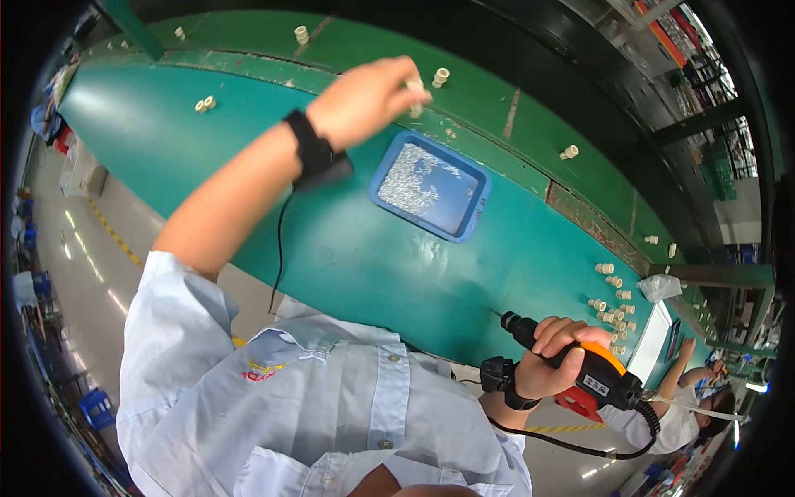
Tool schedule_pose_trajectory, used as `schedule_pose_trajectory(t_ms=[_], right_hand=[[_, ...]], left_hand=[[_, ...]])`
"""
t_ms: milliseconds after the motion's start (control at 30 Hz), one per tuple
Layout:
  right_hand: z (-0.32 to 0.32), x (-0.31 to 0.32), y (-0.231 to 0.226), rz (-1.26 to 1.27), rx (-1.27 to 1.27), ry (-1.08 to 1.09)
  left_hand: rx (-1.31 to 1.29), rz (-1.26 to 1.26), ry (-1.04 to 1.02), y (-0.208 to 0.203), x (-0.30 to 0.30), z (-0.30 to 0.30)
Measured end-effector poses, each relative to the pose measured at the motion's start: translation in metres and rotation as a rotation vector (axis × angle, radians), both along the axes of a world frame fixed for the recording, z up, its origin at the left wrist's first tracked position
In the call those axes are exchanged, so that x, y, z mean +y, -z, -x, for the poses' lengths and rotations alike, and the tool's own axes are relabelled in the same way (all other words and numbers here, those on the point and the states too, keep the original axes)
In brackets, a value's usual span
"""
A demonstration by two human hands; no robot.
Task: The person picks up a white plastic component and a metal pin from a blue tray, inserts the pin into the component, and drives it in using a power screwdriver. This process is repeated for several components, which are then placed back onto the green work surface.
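My left hand (368, 98) reaches to the far edge of the bench, thumb and fingers closed on a small cream plastic fitting (416, 98); motion blurs it slightly. Below that hand sits a blue tray (482, 201) partly filled with small silvery screws (407, 186), too small to see singly. At the lower right, my right hand (553, 362) is wrapped round a black and orange electric screwdriver (598, 373). The tool's thin bit points left over the green bench top (364, 248). Another cream fitting (440, 78) stands on the green belt just right of my left hand.
Several cream fittings (613, 315) cluster on the bench at right, near a clear plastic bag (660, 287). Two more fittings (205, 104) lie at left. A raised ledge (530, 178) divides bench and belt. The screwdriver's black cable (571, 447) loops below. A co-worker (687, 406) sits at far right.
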State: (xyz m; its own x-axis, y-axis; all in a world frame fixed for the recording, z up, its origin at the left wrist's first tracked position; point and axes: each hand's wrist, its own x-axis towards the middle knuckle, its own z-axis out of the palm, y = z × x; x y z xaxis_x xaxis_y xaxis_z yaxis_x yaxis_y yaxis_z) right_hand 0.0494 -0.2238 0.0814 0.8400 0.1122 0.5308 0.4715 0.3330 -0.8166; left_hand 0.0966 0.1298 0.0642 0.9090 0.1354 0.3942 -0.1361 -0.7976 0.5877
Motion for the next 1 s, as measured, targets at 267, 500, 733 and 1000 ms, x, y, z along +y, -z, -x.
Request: schedule_pose_trajectory(t_ms=[267,500,733,1000], right_hand=[[0.030,-0.011,0.001,0.074,0.061,0.234],[0.034,-0.048,0.001,0.072,0.202,0.239],[0.053,-0.080,0.016,0.089,0.181,0.354],[0.075,-0.107,0.019,0.011,0.132,0.402]], left_hand=[[0.332,-0.240,-0.037,0.063,0.099,-0.138],[0.507,-0.643,-0.374,0.045,0.129,-0.126],[-0.263,-0.416,0.287,-0.036,-0.092,-0.101],[-0.007,-0.133,1.009,0.016,-0.318,-0.102]])
